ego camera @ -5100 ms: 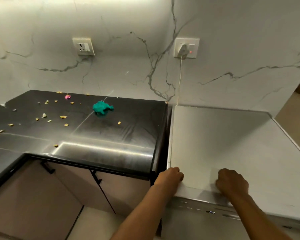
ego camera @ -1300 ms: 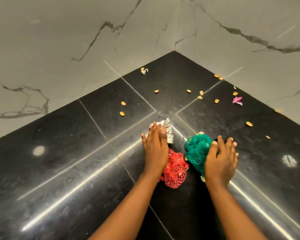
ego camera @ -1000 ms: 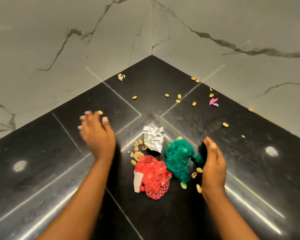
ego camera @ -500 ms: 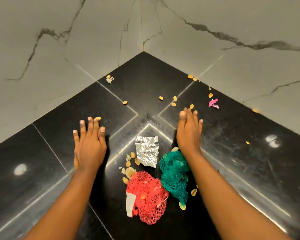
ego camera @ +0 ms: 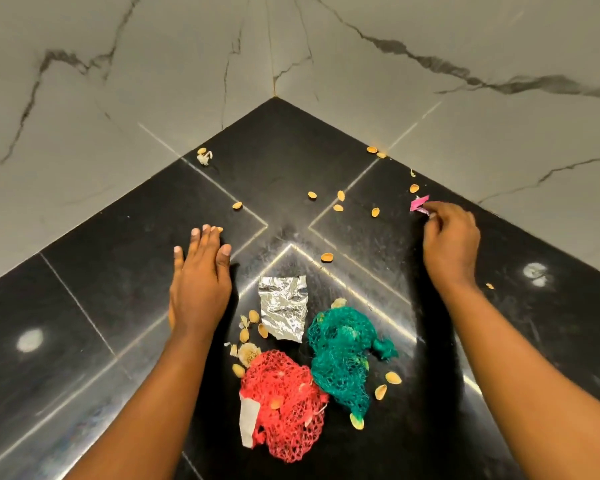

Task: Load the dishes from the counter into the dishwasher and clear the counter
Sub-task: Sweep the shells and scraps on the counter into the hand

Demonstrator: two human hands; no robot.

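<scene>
A pile of rubbish lies on the black counter (ego camera: 94,271): a red mesh bag (ego camera: 284,400), a green mesh bag (ego camera: 343,355) and a crumpled foil piece (ego camera: 284,306), with nut shells around them. My left hand (ego camera: 198,282) lies flat on the counter left of the foil, fingers straight, a shell at its fingertips. My right hand (ego camera: 447,244) is far right, fingers curled, pinching a small pink wrapper (ego camera: 418,204) near the wall.
Several loose nut shells (ego camera: 340,195) are scattered toward the corner where two marble walls (ego camera: 153,81) meet. A pale scrap (ego camera: 204,156) lies by the left wall. No dishes are in view.
My right hand has moved from beside the green bag out to the right and taken hold of the pink wrapper. My left hand has slid slightly right, toward the foil.
</scene>
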